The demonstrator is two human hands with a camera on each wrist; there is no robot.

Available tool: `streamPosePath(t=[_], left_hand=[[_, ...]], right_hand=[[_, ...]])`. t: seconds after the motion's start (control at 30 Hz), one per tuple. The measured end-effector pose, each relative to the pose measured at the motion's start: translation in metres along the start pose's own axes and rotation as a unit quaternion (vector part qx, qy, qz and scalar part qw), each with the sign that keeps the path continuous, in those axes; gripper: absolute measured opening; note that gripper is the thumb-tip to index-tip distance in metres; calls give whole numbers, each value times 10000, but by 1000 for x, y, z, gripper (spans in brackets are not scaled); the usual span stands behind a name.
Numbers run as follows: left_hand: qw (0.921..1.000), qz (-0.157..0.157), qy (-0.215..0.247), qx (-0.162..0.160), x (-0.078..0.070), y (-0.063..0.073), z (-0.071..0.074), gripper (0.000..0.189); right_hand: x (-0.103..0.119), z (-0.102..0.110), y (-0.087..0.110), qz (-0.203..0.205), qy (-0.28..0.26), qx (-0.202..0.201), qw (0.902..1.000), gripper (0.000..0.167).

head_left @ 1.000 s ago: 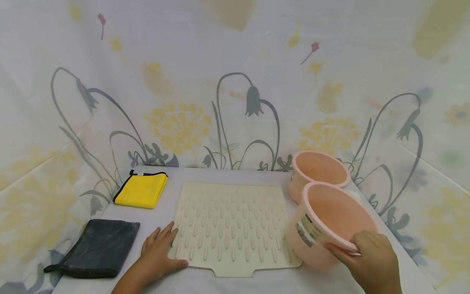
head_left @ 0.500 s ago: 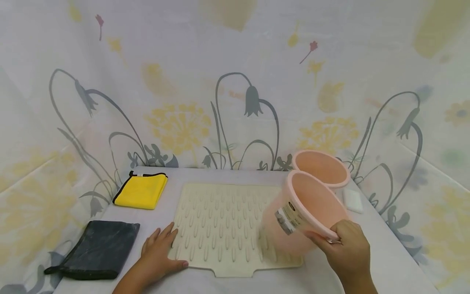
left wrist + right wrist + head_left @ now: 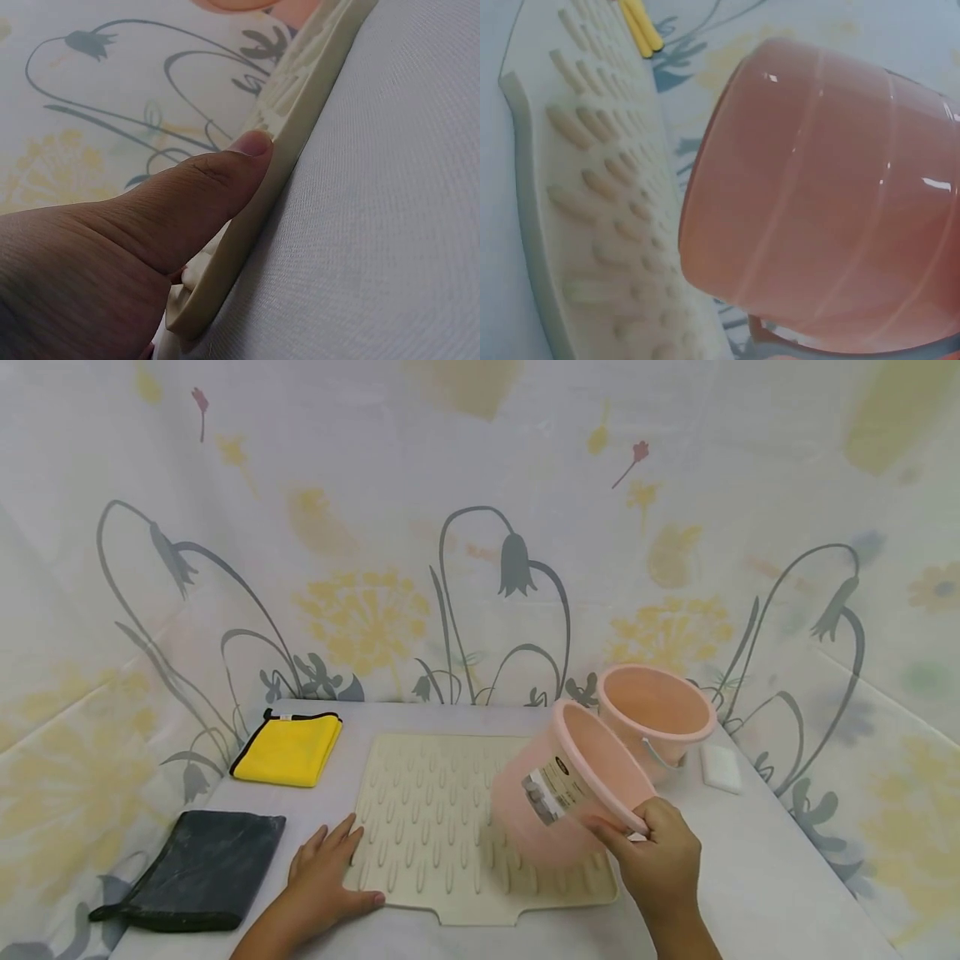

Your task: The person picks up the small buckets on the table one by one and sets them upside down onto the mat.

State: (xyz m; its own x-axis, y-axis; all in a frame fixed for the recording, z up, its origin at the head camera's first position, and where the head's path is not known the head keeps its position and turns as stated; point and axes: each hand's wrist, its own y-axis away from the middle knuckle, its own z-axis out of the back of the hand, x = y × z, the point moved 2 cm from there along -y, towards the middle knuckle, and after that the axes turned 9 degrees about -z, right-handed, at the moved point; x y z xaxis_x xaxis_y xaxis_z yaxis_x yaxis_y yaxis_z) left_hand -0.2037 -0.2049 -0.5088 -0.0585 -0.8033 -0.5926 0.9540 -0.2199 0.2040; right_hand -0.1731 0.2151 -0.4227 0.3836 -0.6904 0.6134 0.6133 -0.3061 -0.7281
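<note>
My right hand [image 3: 660, 856] grips the rim of a pink plastic bucket [image 3: 517, 777] with a printed label. The bucket leans to the left, held above the right half of a cream rubber mat [image 3: 420, 810] covered in raised oval nubs. In the right wrist view the bucket [image 3: 817, 195] hangs apart from the nubs of the mat [image 3: 547, 247]; its inside is partly hidden. My left hand [image 3: 322, 877] rests spread at the mat's near left corner. The left wrist view shows its thumb [image 3: 210, 180] lying on the mat's edge [image 3: 300, 127].
Behind the held bucket stands a second pink bucket [image 3: 660, 702] with a wire handle. A small white block [image 3: 722, 768] lies right of it. On the left are a folded yellow cloth [image 3: 288, 750] and a folded dark grey cloth [image 3: 198, 868]. Flower-printed sheeting [image 3: 480, 635] rises behind.
The held bucket has moved left, from the mat's right edge to over its right half, uncovering the white block and the second bucket's wire handle. My left hand has stayed put.
</note>
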Motion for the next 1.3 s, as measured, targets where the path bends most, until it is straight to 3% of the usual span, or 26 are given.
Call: streamPosePath(t=[0.2, 0.4, 0.47, 0.67, 0.8, 0.97, 1.2, 1.3], left_hand=[[10000, -24, -2, -19, 0, 0, 1, 121], [9999, 26, -125, 31, 1, -1, 2, 123], [9999, 57, -136, 54, 0, -1, 2, 123], [9998, 121, -163, 74, 1, 0, 1, 123], [9998, 108, -166, 38, 3, 1, 1, 122], [9999, 11, -114, -45, 1, 2, 1, 119], [9996, -180, -194, -97, -2, 2, 1, 113], [9995, -157, -248, -103, -5, 1, 3, 107]], right_hand=[[9, -14, 3, -781, -300, -12, 9965, 49], [17, -29, 6, -1757, -596, 60, 9826, 45], [20, -34, 7, -2174, -771, 148, 9729, 45], [24, -49, 14, -3366, -1534, 407, 9282, 43], [28, -59, 22, -3564, -1760, 481, 9163, 44], [32, -67, 28, -3643, -1987, 541, 9082, 43], [31, -73, 38, -3797, -1896, 395, 9046, 35], [32, -77, 43, -3873, -2014, 465, 8985, 31]])
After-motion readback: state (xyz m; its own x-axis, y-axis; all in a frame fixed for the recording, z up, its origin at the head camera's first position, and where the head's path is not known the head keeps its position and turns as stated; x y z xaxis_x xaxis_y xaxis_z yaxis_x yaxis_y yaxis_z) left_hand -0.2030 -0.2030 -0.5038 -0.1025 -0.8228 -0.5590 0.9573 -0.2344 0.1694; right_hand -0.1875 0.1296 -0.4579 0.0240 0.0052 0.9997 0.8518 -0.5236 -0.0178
